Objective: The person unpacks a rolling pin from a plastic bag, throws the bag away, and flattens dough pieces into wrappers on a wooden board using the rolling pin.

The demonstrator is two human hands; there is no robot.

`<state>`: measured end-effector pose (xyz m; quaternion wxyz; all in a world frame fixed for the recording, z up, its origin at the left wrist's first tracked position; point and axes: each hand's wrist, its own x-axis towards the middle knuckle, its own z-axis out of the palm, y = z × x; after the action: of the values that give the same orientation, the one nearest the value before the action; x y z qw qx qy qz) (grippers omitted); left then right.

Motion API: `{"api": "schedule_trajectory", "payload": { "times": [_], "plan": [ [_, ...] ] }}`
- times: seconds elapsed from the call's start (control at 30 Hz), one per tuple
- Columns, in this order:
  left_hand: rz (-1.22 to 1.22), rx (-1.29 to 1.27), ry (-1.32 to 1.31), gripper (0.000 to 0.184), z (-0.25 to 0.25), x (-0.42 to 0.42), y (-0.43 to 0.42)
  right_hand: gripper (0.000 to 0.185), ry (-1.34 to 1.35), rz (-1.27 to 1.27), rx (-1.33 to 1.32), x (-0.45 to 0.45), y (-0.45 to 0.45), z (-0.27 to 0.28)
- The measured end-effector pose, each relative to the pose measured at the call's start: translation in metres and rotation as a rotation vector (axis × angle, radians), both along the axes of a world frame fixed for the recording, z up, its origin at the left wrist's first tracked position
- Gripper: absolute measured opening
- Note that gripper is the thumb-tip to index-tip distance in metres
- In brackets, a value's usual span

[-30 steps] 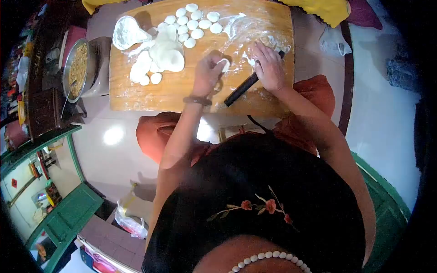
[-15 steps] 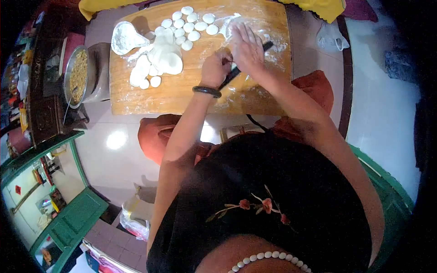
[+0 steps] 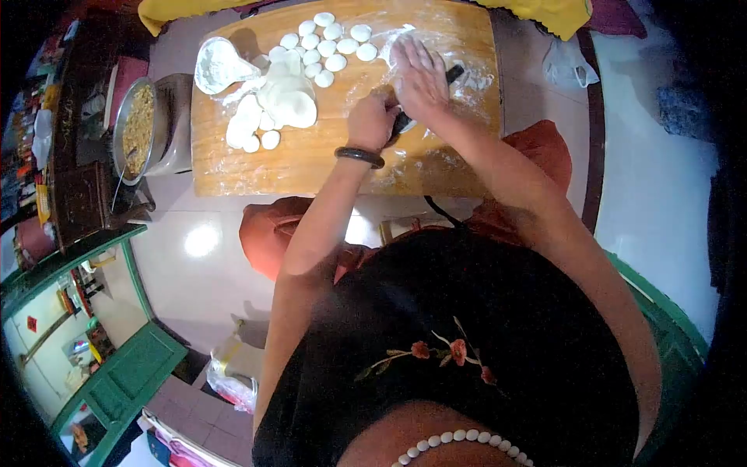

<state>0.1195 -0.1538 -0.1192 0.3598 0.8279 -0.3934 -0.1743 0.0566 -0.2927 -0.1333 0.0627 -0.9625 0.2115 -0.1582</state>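
My right hand (image 3: 420, 84) lies flat across a dark rolling pin (image 3: 454, 74), its fingers stretched toward the far edge of the wooden table. Beside it, my left hand (image 3: 372, 121), with a dark bangle on the wrist, is closed at the near part of the pin. Its fingertips pinch what looks like the edge of a dough wrapper, mostly hidden under the hands and pin. Several small dough discs (image 3: 334, 62) lie beyond my left hand. A pile of rolled wrappers (image 3: 294, 107) sits to the left, close to a white container of flour (image 3: 218, 66).
The wooden table (image 3: 334, 171) is dusted with flour. To its left stands a metal bowl (image 3: 117, 152) of chopped filling, with a utensil in it. A plastic bag (image 3: 568, 64) lies right of the table, and yellow cloth (image 3: 545, 14) hangs at the far side.
My left hand has closed in slightly nearer to the right hand, covering more of the rolling pin. The whole view has shifted a little to the right.
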Motion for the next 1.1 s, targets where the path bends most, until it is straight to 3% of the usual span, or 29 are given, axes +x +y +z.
{"api": "schedule_trajectory", "payload": {
  "times": [0.1, 0.13, 0.17, 0.23, 0.33, 0.43, 0.47, 0.63, 0.7, 0.73, 0.87, 0.9, 0.97, 1.1],
  "plan": [
    [0.030, -0.006, 0.116, 0.014, 0.001, 0.002, 0.017, 0.061, 0.056, 0.012, 0.018, -0.047, 0.005, -0.007],
    [0.156, -0.093, 0.368, 0.015, -0.005, -0.001, 0.022, 0.061, 0.087, 0.019, 0.030, -0.065, 0.004, -0.006],
    [0.198, -0.117, 0.398, 0.017, -0.005, -0.003, 0.027, 0.062, 0.123, 0.021, 0.047, -0.076, 0.004, -0.008],
    [0.145, -0.124, 0.674, 0.020, -0.009, -0.009, 0.033, 0.062, 0.102, 0.062, 0.070, -0.075, 0.003, -0.005],
    [0.029, 0.066, 0.026, 0.023, 0.012, -0.021, 0.021, 0.061, 0.075, 0.093, 0.120, -0.034, 0.007, 0.000],
    [0.031, 0.148, -0.102, 0.014, 0.013, -0.009, 0.005, 0.061, -0.075, 0.024, 0.043, 0.008, 0.008, -0.006],
    [0.010, 0.210, -0.086, 0.012, 0.008, -0.001, 0.003, 0.061, -0.030, -0.003, 0.051, 0.015, 0.008, -0.006],
    [0.031, 0.024, -0.096, 0.009, -0.007, 0.003, 0.024, 0.058, 0.001, 0.034, 0.100, -0.040, 0.014, -0.003],
    [0.186, -0.120, 0.382, 0.007, 0.013, -0.005, 0.036, 0.059, 0.134, 0.025, 0.071, -0.067, 0.012, 0.003],
    [0.240, -0.158, 0.565, 0.006, 0.011, -0.009, 0.040, 0.061, 0.066, 0.050, 0.079, -0.074, 0.013, 0.006],
    [0.034, 0.039, 0.042, 0.014, 0.003, -0.016, 0.035, 0.064, 0.039, 0.082, 0.104, -0.032, 0.014, -0.005],
    [0.100, 0.117, 0.053, 0.021, 0.012, -0.015, 0.028, 0.064, 0.019, 0.087, 0.094, -0.018, 0.017, -0.002],
    [0.066, 0.092, -0.052, 0.021, 0.000, -0.002, 0.019, 0.064, -0.025, 0.091, 0.062, 0.012, 0.012, 0.002],
    [0.037, 0.018, -0.016, 0.019, -0.001, 0.014, 0.018, 0.061, -0.024, 0.019, 0.088, 0.013, 0.013, -0.002]
  ]
}}
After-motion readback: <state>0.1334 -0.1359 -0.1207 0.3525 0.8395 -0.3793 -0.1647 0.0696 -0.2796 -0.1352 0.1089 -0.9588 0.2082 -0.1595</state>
